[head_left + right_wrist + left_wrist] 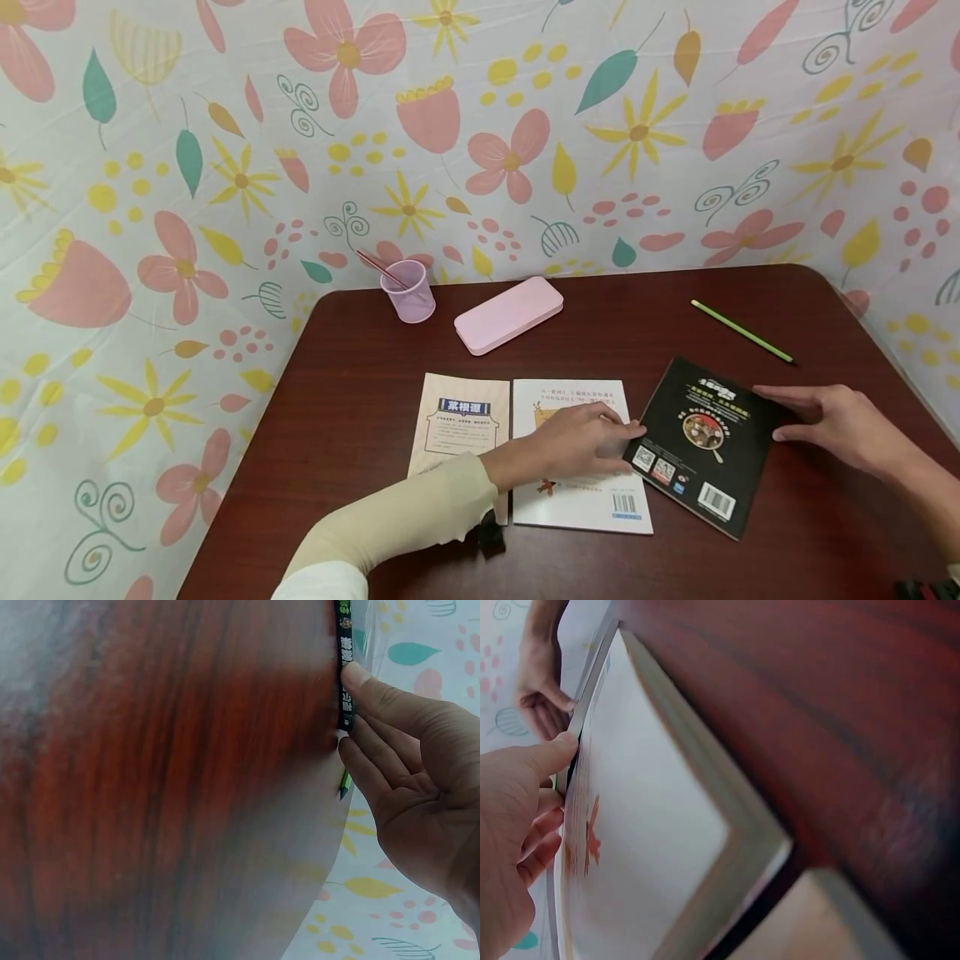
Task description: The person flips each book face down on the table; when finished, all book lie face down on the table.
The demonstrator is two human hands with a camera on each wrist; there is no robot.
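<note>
A black book (697,442) lies slanted, its back cover with a round food picture, codes and a barcode facing up. At its left edge my left hand (573,442) pinches it between thumb and fingers, reaching over a white book (581,508). My right hand (847,425) holds the right edge near the far corner. In the right wrist view, that hand's thumb (356,675) rests on the lettered spine (345,660), with the fingers at the spine's end. The left wrist view shows the white book (645,787) close beside my left hand (510,825).
Left of the white book lies a beige book (465,408), partly under my left sleeve. Farther back stand a pink mesh cup (412,300) with a pencil in it and a pink case (510,312). A green pencil (738,329) lies at the back right of the dark table (315,433).
</note>
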